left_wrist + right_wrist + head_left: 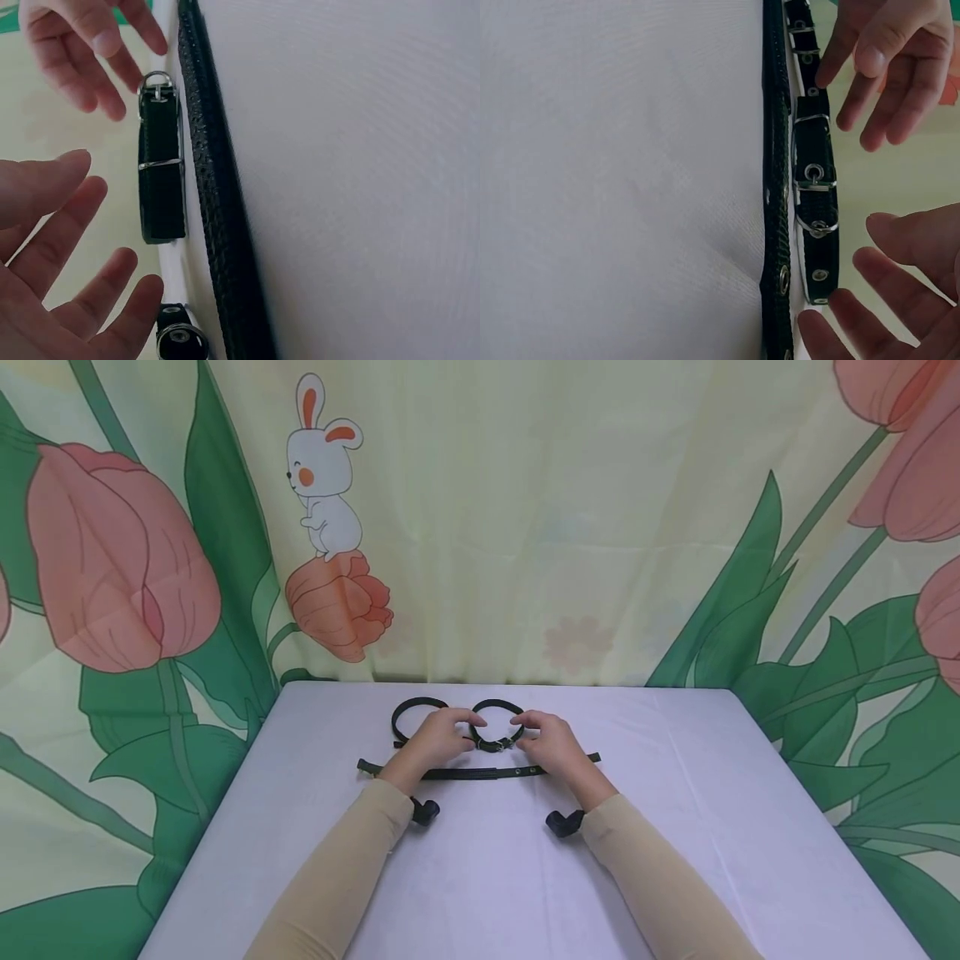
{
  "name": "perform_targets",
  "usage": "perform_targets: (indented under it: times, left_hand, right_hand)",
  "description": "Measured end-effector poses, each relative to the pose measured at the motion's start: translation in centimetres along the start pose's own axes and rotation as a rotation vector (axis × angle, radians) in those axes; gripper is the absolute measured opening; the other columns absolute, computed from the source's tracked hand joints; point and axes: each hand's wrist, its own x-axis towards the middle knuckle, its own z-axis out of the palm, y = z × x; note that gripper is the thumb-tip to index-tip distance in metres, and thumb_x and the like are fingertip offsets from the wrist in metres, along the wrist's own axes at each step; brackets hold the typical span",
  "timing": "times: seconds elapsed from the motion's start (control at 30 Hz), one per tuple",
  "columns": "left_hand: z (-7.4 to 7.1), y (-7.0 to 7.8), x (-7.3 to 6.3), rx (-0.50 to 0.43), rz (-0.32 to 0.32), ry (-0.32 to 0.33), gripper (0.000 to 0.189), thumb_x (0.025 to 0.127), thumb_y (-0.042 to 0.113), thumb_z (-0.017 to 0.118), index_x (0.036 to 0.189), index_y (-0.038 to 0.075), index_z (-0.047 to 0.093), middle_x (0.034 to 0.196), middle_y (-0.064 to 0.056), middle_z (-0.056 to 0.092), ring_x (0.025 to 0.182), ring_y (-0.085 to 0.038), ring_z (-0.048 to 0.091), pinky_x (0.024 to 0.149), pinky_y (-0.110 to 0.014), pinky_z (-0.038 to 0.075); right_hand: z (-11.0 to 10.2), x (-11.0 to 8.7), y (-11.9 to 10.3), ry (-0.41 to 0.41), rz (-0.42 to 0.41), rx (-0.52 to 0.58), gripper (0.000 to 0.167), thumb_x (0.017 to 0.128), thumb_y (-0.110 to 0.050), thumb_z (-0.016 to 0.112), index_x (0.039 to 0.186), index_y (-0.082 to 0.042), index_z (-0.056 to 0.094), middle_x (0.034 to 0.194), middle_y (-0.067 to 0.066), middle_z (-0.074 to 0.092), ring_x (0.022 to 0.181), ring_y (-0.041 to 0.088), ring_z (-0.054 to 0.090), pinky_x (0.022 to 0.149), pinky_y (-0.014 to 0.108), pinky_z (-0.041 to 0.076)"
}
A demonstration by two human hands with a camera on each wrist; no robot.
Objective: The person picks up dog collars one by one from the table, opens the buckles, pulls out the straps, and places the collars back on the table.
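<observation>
Two black collars are buckled into loops at the back of the table, and a third black collar (465, 774) lies unrolled in front of them. My left hand (441, 739) is between the left looped collar (393, 723) and the right looped collar (491, 746), fingers spread and gently bent. On the other side of the right loop, my right hand (553, 745) has its fingers likewise apart. Neither hand grips anything. In the right wrist view, the right loop's metal buckle, D-ring and eyelets show. Whether a fingertip touches the band, I cannot tell.
A white cloth covers the table (495, 877). Behind it hangs a curtain (510, 527) printed with tulips and a rabbit. A black strapped device is on each wrist, the left one (425, 812) and the right one (564, 822).
</observation>
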Motion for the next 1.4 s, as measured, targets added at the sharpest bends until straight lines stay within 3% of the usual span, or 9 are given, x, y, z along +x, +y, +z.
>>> perform_targets:
  times: [0.13, 0.27, 0.47, 0.77, 1.1, 1.4]
  left_hand:
    - [0.2, 0.0, 0.2, 0.025, 0.023, -0.017, 0.038, 0.091, 0.003, 0.080, 0.124, 0.021, 0.079, 0.137, -0.004, 0.074, 0.136, -0.030, 0.062, 0.118, -0.052, 0.047]
    - [0.5, -0.1, 0.3, 0.047, 0.042, -0.026, 0.037, 0.091, 0.002, 0.079, 0.124, 0.018, 0.079, 0.132, -0.003, 0.076, 0.133, -0.029, 0.064, 0.117, -0.050, 0.048]
    - [0.7, -0.3, 0.5, 0.068, 0.046, -0.044, 0.036, 0.091, 0.004, 0.078, 0.124, 0.017, 0.079, 0.128, -0.002, 0.077, 0.129, -0.027, 0.065, 0.114, -0.049, 0.050]
    - [1.1, -0.3, 0.9, 0.073, 0.041, -0.062, 0.035, 0.089, 0.003, 0.078, 0.122, 0.016, 0.080, 0.115, -0.002, 0.078, 0.105, -0.021, 0.067, 0.098, -0.043, 0.055]
    - [1.5, 0.1, 1.2, 0.092, 0.056, -0.072, 0.031, 0.088, 0.002, 0.079, 0.117, 0.014, 0.080, 0.109, -0.005, 0.077, 0.097, -0.019, 0.066, 0.094, -0.039, 0.053]
    - [1.9, 0.0, 1.2, 0.084, 0.047, -0.063, 0.028, 0.088, -0.001, 0.077, 0.112, 0.013, 0.078, 0.109, -0.004, 0.078, 0.101, -0.020, 0.068, 0.100, -0.042, 0.054]
  right_hand:
    - [0.4, 0.1, 0.0, -0.002, 0.009, 0.004, 0.036, 0.094, -0.007, 0.075, 0.128, -0.016, 0.076, 0.135, 0.010, 0.075, 0.118, 0.028, 0.069, 0.104, 0.048, 0.054]
    - [0.8, 0.3, 0.0, -0.010, 0.032, -0.010, 0.034, 0.094, -0.007, 0.075, 0.127, -0.018, 0.076, 0.131, 0.006, 0.076, 0.100, 0.023, 0.066, 0.092, 0.041, 0.052]
    - [1.2, 0.6, -0.1, -0.022, 0.062, -0.011, 0.031, 0.094, -0.005, 0.074, 0.123, -0.017, 0.077, 0.124, 0.006, 0.077, 0.102, 0.022, 0.069, 0.093, 0.043, 0.055]
    - [1.5, 0.9, -0.1, -0.035, 0.045, -0.029, 0.029, 0.093, -0.003, 0.073, 0.118, -0.016, 0.080, 0.122, 0.004, 0.079, 0.115, 0.026, 0.070, 0.103, 0.048, 0.055]
    - [1.7, 1.3, -0.3, -0.058, 0.004, -0.081, 0.021, 0.090, -0.003, 0.078, 0.109, -0.014, 0.081, 0.107, 0.003, 0.079, 0.095, 0.019, 0.068, 0.091, 0.040, 0.056]
    - [2.1, 1.3, -0.3, -0.045, 0.005, -0.057, 0.013, 0.091, -0.002, 0.079, 0.094, -0.015, 0.078, 0.098, 0.002, 0.077, 0.097, 0.021, 0.067, 0.096, 0.045, 0.053]
